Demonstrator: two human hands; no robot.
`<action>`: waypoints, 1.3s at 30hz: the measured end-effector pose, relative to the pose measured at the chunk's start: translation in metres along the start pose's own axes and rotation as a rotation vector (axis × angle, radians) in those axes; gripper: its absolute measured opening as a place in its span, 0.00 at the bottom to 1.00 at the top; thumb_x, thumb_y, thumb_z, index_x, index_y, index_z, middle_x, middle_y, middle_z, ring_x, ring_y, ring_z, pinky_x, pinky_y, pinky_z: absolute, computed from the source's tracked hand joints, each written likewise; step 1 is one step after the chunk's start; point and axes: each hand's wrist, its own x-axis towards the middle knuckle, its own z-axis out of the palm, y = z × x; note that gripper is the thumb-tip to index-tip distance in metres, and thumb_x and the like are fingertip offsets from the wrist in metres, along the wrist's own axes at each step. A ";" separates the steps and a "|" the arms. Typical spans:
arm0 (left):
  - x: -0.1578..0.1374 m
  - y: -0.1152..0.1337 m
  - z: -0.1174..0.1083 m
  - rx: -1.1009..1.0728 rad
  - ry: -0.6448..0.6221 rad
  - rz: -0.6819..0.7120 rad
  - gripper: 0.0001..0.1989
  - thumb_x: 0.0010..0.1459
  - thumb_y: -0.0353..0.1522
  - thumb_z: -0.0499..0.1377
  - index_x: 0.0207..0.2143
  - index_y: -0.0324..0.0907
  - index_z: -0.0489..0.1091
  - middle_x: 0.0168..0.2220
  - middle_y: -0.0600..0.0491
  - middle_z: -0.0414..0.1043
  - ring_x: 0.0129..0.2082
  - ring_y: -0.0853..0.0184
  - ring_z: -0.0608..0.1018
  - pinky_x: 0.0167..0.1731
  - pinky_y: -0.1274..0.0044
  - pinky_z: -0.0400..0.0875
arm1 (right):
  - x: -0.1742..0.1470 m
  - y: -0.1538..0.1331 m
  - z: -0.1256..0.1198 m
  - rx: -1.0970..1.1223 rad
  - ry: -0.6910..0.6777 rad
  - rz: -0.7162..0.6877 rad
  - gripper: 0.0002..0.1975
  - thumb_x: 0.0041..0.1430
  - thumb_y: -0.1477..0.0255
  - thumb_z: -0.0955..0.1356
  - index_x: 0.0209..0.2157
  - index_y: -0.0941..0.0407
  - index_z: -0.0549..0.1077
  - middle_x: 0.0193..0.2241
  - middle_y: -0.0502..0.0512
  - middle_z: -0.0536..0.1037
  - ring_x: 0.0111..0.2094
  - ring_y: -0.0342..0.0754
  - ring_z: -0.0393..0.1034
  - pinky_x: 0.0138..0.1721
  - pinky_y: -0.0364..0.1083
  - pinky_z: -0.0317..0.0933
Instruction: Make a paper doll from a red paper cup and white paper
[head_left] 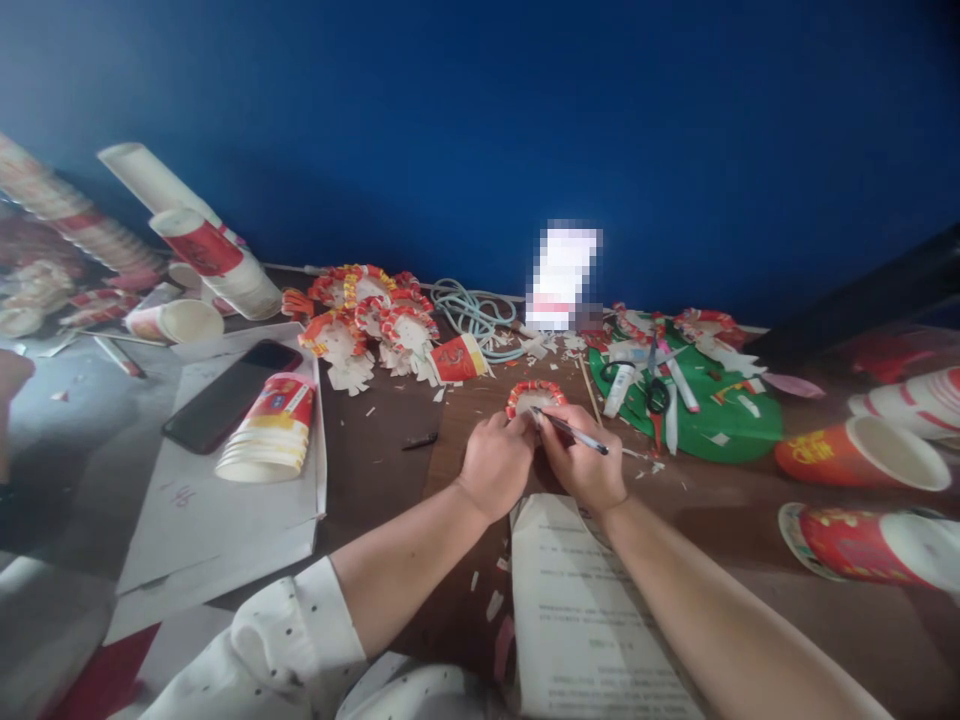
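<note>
In the middle of the table my right hand (589,455) is closed around a pen (581,436), its tip end pointing left toward a cut paper cup (535,392) with a red and white folded rim. My left hand (499,455) is closed on the near side of that cup, holding it down. My fingers cover the cup's near part and the pen's tip. Beneath my forearms lies a printed booklet (577,610). A small black pen cap (420,441) rests on the wood left of my left hand.
Several cut cups with folded rims (367,310) are heaped behind. A green sheet (712,430) at right carries scissors (657,395) and a marker (684,385). A phone (232,395) and stacked cups (271,425) lie on white paper at left. More cups (862,452) stand right; paper scraps are scattered.
</note>
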 end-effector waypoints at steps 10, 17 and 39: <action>0.004 0.000 0.000 -0.038 0.026 0.026 0.11 0.62 0.31 0.49 0.38 0.39 0.71 0.42 0.49 0.71 0.44 0.61 0.67 0.42 0.69 0.61 | 0.000 0.000 0.002 -0.081 -0.012 -0.024 0.09 0.60 0.67 0.65 0.40 0.54 0.72 0.34 0.54 0.79 0.34 0.48 0.75 0.35 0.44 0.65; 0.004 0.000 -0.003 -0.047 0.019 0.013 0.11 0.61 0.30 0.50 0.36 0.39 0.71 0.41 0.48 0.72 0.42 0.60 0.68 0.39 0.67 0.61 | 0.000 0.001 0.004 -0.060 -0.012 -0.021 0.09 0.60 0.67 0.65 0.41 0.54 0.72 0.35 0.54 0.79 0.35 0.47 0.75 0.36 0.44 0.65; 0.004 0.001 -0.003 -0.055 0.033 0.003 0.12 0.61 0.28 0.48 0.38 0.37 0.71 0.42 0.46 0.73 0.40 0.59 0.70 0.38 0.65 0.60 | -0.002 0.003 0.005 -0.096 -0.032 -0.026 0.10 0.61 0.66 0.64 0.41 0.54 0.72 0.35 0.54 0.79 0.35 0.48 0.75 0.36 0.44 0.65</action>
